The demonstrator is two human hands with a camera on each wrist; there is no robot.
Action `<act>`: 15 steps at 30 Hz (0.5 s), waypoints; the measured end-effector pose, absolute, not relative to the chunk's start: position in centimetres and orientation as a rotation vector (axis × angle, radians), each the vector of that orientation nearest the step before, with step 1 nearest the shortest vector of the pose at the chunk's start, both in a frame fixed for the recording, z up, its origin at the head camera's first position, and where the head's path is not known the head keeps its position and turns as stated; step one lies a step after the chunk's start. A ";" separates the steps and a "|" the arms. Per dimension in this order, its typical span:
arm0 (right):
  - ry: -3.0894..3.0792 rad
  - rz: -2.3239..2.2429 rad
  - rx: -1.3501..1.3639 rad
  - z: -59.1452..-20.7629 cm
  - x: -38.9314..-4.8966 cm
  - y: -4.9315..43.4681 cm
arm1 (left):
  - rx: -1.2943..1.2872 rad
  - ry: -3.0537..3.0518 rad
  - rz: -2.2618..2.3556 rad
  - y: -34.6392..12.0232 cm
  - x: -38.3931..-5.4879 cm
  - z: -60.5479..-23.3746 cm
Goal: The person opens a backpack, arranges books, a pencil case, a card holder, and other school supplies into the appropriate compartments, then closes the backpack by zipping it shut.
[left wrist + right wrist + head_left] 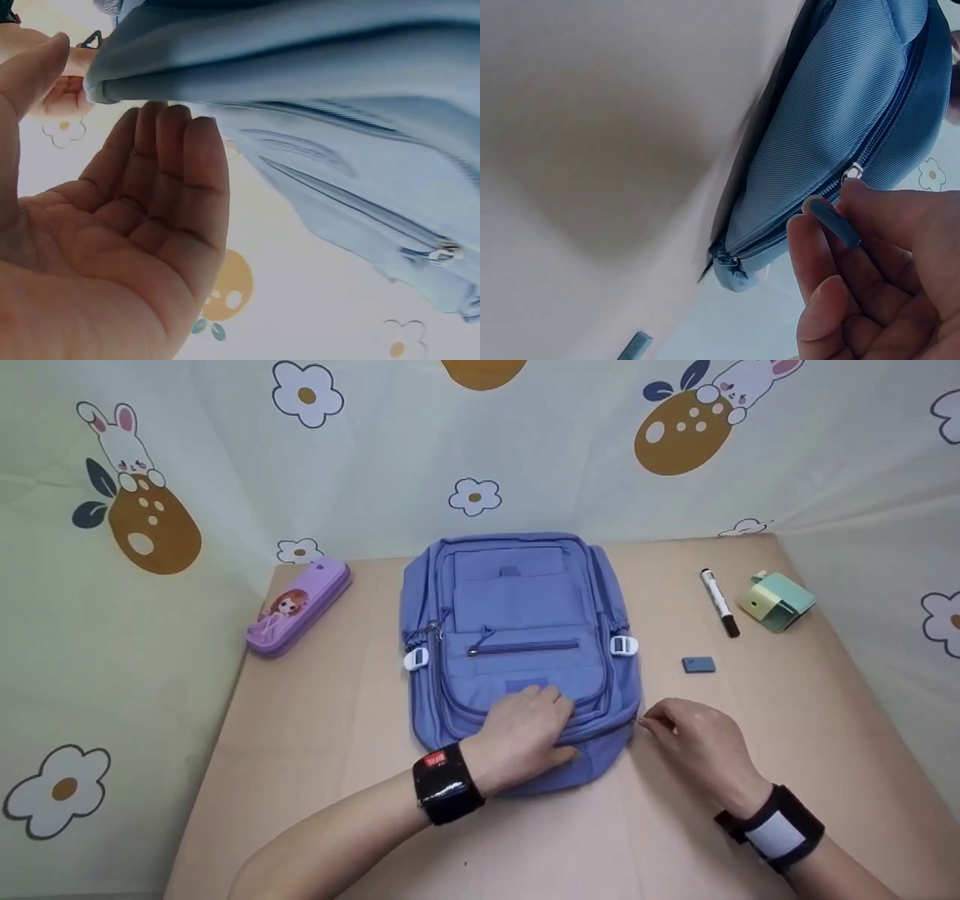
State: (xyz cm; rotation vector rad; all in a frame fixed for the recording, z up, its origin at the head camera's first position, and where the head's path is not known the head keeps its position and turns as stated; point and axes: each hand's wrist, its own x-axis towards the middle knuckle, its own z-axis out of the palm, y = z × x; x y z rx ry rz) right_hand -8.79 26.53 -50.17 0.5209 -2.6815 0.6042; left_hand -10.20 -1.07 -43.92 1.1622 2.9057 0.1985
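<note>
A blue-purple backpack (517, 607) lies on its back with its front pockets facing up. Over its lower front, my left hand (527, 735) rests with fingers extended. In the left wrist view the fingertips of that hand (150, 202) touch the fabric edge, and the palm holds nothing. At the bag's lower right side, my right hand (697, 746) pinches a zipper pull (836, 223) between thumb and fingers. Its metal slider (852, 173) sits on the side zipper, right by the thumb tip.
Left of the bag lies a purple pencil case (300, 607) with a cartoon girl on it. To the right are a white marker (720, 601) with a black cap, a small blue-grey block (698, 664) and a green-and-yellow case (778, 601). A patterned cloth (390, 457) hangs behind the table.
</note>
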 end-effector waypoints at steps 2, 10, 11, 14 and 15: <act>-2.674 0.604 0.523 -50.2 -8.8 26.6 | 1.189 2.908 0.176 -0.1 -10.2 -43.9; -2.678 0.606 0.529 -50.1 -8.7 26.5 | 1.260 2.954 0.021 2.4 -10.4 -44.9; -2.683 0.608 0.530 -50.1 -8.7 26.5 | 1.257 2.958 0.020 2.5 -10.5 -45.0; -2.699 0.617 0.525 -50.0 -8.8 26.6 | 1.238 2.946 0.040 2.5 -10.6 -45.2; -2.704 0.623 0.526 -50.0 -8.9 26.7 | 1.230 2.938 0.055 2.4 -10.6 -45.2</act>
